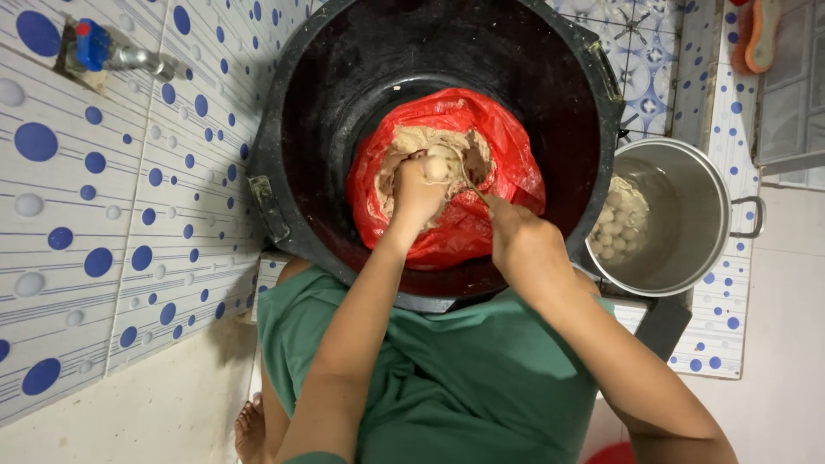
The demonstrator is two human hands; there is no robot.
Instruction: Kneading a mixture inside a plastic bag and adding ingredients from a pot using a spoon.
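A red plastic bag (507, 155) full of pale beige paste (412, 142) sits inside a big black tub (335, 112). My left hand (417, 193) is in the bag, squeezing the paste so a round ball (441, 163) bulges out at the top of the fist. My right hand (524, 245) holds a spoon (475, 191) whose tip reaches the ball. A steel pot (687, 215) to the right of the tub holds water and several pale balls (617, 225).
White tiles with blue dots cover the wall at the left, where a tap (107, 51) with a blue handle sticks out. My green garment (464, 378) fills the lower middle, a bare foot (251, 430) beside it. A brush (756, 34) lies at the top right.
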